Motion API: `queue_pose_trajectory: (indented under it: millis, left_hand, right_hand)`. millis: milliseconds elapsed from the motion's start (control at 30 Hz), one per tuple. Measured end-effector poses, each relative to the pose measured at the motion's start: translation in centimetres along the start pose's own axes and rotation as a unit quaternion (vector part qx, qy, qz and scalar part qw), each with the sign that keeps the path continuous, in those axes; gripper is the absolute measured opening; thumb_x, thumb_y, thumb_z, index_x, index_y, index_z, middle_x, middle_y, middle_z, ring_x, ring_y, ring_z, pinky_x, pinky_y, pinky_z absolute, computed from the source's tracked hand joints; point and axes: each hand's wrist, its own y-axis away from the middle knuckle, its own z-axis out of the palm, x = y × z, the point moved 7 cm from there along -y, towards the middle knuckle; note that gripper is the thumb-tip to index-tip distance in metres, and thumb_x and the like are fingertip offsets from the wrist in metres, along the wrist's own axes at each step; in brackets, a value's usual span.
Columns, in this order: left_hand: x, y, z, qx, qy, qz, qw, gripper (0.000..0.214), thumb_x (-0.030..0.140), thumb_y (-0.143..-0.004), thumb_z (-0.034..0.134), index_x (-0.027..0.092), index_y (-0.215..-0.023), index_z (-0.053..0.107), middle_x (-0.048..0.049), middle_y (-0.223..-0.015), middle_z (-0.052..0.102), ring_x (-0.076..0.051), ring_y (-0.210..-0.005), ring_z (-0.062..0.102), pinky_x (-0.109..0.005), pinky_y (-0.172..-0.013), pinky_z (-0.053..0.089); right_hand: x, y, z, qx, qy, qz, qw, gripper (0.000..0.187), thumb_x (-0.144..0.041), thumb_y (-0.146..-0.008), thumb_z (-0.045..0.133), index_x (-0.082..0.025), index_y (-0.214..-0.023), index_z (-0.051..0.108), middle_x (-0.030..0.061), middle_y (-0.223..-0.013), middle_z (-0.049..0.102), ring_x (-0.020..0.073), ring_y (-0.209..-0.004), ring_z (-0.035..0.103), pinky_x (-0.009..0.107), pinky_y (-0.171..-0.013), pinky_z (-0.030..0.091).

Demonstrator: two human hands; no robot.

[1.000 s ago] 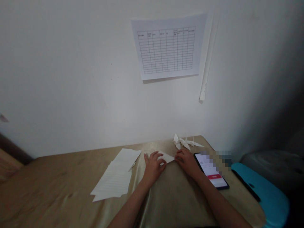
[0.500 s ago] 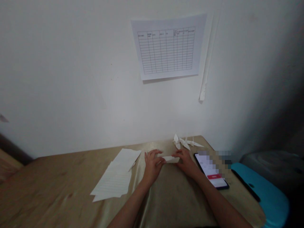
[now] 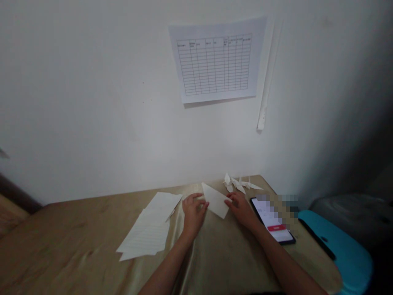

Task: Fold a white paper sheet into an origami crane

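A folded white sheet of paper [image 3: 215,199] stands tilted up between my two hands, above the tan cloth of the table [image 3: 92,229]. My left hand [image 3: 193,211] pinches its left edge with closed fingers. My right hand [image 3: 241,208] grips its right lower edge, fingers curled. Behind my right hand, near the wall, lie folded paper cranes [image 3: 238,184].
A stack of lined white sheets [image 3: 152,231] lies left of my left hand. A lit phone [image 3: 273,225] rests right of my right hand, with a blue seat [image 3: 337,250] beyond the table edge. A printed grid sheet [image 3: 216,61] hangs on the wall close behind.
The paper lay flat under my fingers a second ago, then was folded narrow; now it is lifted and opened into a larger tilted shape between both hands.
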Motion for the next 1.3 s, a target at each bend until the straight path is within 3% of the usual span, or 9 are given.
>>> queue_pose_trajectory:
  millis: [200, 367, 433, 533, 667, 833, 1067, 1200, 1300]
  left_hand:
    - [-0.6, 0.6, 1.4, -0.08, -0.068, -0.072, 0.992, 0.009, 0.026, -0.082, 0.074, 0.026, -0.075, 0.079, -0.0044, -0.13, 0.067, -0.029, -0.127, 0.053, -0.052, -0.113, 0.034]
    - [-0.8, 1.2, 2.0, -0.154, -0.116, -0.118, 0.974, 0.007, 0.028, -0.08, 0.077, 0.022, -0.076, 0.075, -0.0055, -0.138, 0.061, -0.032, -0.135, 0.045, -0.057, -0.116, 0.028]
    - [-0.8, 1.2, 2.0, -0.163, -0.13, -0.123, 0.97, 0.01, 0.03, -0.079, 0.077, 0.022, -0.085, 0.074, -0.0074, -0.137, 0.06, -0.032, -0.134, 0.045, -0.057, -0.116, 0.028]
    - [-0.9, 1.1, 1.7, -0.158, -0.149, -0.121, 0.969, 0.035, 0.033, -0.079, 0.078, 0.025, -0.113, 0.071, -0.0099, -0.139, 0.059, -0.032, -0.134, 0.046, -0.06, -0.115, 0.03]
    - [-1.4, 1.1, 2.1, -0.189, -0.151, -0.095, 0.966, 0.044, 0.037, -0.084, 0.074, 0.042, -0.127, 0.066, -0.0012, -0.159, 0.044, -0.037, -0.147, 0.031, -0.074, -0.113, 0.024]
    - [-2.4, 1.3, 2.9, -0.248, -0.152, -0.09, 0.952, 0.035, 0.045, -0.092, 0.063, 0.048, -0.127, 0.067, 0.003, -0.157, 0.049, -0.041, -0.151, 0.025, -0.083, -0.111, 0.012]
    - [-2.3, 1.2, 2.6, -0.271, -0.152, -0.073, 0.948, 0.041, 0.049, -0.091, 0.063, 0.048, -0.132, 0.064, 0.0011, -0.158, 0.048, -0.042, -0.152, 0.024, -0.079, -0.114, 0.011]
    - [-2.2, 1.2, 2.4, -0.264, -0.146, -0.068, 0.951, 0.04, 0.049, -0.089, 0.066, 0.049, -0.129, 0.066, 0.002, -0.156, 0.051, -0.042, -0.15, 0.028, -0.08, -0.114, 0.01]
    - [-2.1, 1.1, 2.4, -0.259, -0.145, -0.065, 0.953, 0.038, 0.048, -0.088, 0.068, 0.05, -0.126, 0.068, 0.0028, -0.154, 0.053, -0.042, -0.148, 0.031, -0.081, -0.113, 0.01]
  right_hand:
    - [0.2, 0.3, 0.3, -0.023, 0.107, 0.013, 0.994, 0.012, -0.03, -0.087, 0.065, -0.02, -0.094, 0.066, 0.0115, -0.107, 0.068, 0.0287, -0.111, 0.058, 0.044, -0.102, 0.045]
    - [0.1, 0.9, 1.0, -0.089, 0.161, 0.03, 0.982, 0.043, -0.023, -0.079, 0.073, -0.021, -0.121, 0.065, 0.0123, -0.129, 0.062, 0.03, -0.127, 0.051, 0.045, -0.108, 0.04]
    - [-0.4, 1.0, 1.3, -0.116, 0.156, 0.016, 0.981, 0.048, -0.029, -0.077, 0.077, -0.023, -0.124, 0.067, 0.0108, -0.137, 0.06, 0.03, -0.133, 0.047, 0.046, -0.113, 0.037]
    - [-1.3, 1.4, 1.9, -0.157, 0.13, -0.022, 0.979, 0.054, -0.039, -0.073, 0.082, -0.024, -0.124, 0.069, 0.0091, -0.145, 0.057, 0.0302, -0.141, 0.041, 0.048, -0.12, 0.029]
    - [-1.6, 1.8, 2.4, -0.192, 0.104, -0.045, 0.975, 0.055, -0.039, -0.071, 0.084, -0.025, -0.123, 0.071, 0.0091, -0.143, 0.06, 0.0296, -0.141, 0.043, 0.051, -0.122, 0.024]
    - [-1.5, 1.8, 2.3, -0.185, 0.088, -0.042, 0.978, 0.047, -0.03, -0.071, 0.082, -0.024, -0.117, 0.075, 0.01, -0.14, 0.063, 0.0287, -0.135, 0.051, 0.051, -0.12, 0.029]
    - [-2.9, 2.1, 2.3, -0.177, 0.109, -0.091, 0.974, 0.032, -0.025, -0.075, 0.075, -0.023, -0.107, 0.078, 0.0099, -0.133, 0.069, 0.0296, -0.13, 0.056, 0.05, -0.115, 0.039]
    - [-3.3, 2.0, 2.4, -0.168, 0.131, -0.113, 0.971, 0.017, -0.019, -0.08, 0.068, -0.023, -0.093, 0.078, 0.008, -0.121, 0.075, 0.0284, -0.122, 0.063, 0.054, -0.117, 0.035]
    - [-3.1, 1.8, 2.3, -0.154, 0.128, -0.113, 0.973, 0.021, -0.017, -0.082, 0.065, -0.021, -0.099, 0.076, 0.0089, -0.116, 0.076, 0.0263, -0.117, 0.065, 0.048, -0.113, 0.04]
